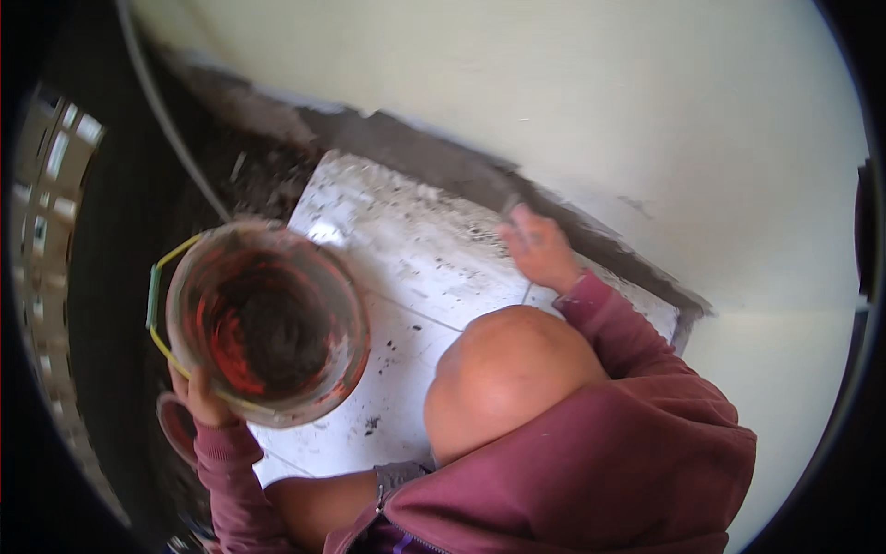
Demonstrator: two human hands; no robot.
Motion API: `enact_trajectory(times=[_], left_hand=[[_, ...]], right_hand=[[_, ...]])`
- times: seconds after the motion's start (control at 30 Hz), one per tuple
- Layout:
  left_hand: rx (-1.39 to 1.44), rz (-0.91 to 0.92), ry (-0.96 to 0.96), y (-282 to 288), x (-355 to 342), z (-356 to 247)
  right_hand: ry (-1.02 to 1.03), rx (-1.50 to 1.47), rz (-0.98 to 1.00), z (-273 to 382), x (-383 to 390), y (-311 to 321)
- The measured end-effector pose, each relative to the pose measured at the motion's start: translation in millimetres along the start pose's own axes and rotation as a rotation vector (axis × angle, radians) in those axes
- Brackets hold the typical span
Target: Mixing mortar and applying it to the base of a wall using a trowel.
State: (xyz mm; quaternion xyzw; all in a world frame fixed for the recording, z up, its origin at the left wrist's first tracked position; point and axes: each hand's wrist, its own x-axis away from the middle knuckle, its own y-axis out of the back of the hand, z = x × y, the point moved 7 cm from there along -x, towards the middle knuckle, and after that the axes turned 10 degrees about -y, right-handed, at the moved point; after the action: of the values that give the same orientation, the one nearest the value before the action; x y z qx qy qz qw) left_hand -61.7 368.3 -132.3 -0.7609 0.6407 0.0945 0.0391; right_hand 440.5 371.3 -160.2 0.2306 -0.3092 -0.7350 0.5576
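Note:
An orange bucket (351,314) smeared with grey mortar, with wet mortar (277,323) in its bottom and a yellow wire handle, stands at the left. My left hand (208,397) grips it at the lower-left rim. My right hand (540,249) is closed on a small, blurred trowel (510,201), held at the band of grey mortar (425,152) along the foot of the cream wall (646,111). The trowel's blade is hard to make out against that band.
Dirty white tiles (406,406) lie under the bucket, with my bare knee (508,369) over them. Dark soil (249,171) and a grey hose (175,138) are behind the bucket; another round container (175,429) is partly hidden at lower left.

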Motion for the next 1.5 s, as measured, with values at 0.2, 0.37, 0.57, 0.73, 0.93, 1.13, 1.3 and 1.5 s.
enact_trajectory(times=[0.2,0.37,0.57,0.73,0.93,1.13,1.3,1.5], left_hand=[[0.054,0.226,-0.061,-53.8,11.9,-19.0],[-0.041,0.243,-0.111,-38.3,24.3,-7.2],[-0.199,0.126,-0.102,-4.6,49.9,-2.2],[-0.315,0.047,-0.12,46.2,68.9,1.5],[-0.327,0.033,-0.229,84.0,70.3,31.1],[-0.45,0.034,-0.243,20.5,6.2,-6.1],[-0.198,0.21,-0.24,-6.7,10.2,-16.3],[0.038,0.178,-0.099,-10.3,4.0,-13.4]], right_hand=[[-0.051,-0.014,0.236,-17.4,16.2,-68.7],[-0.097,-0.04,0.279,-11.9,18.6,-54.8],[-0.146,0.039,0.29,-34.8,27.9,-61.2],[-0.194,0.071,0.34,-47.5,32.4,-68.2],[-0.159,-0.003,0.247,-51.0,31.9,-78.5],[-0.124,-0.097,0.28,-37.2,36.0,-83.1],[-0.091,-0.086,0.363,-26.8,31.9,-93.5],[-0.185,-0.089,0.171,-65.3,36.7,-82.9]])
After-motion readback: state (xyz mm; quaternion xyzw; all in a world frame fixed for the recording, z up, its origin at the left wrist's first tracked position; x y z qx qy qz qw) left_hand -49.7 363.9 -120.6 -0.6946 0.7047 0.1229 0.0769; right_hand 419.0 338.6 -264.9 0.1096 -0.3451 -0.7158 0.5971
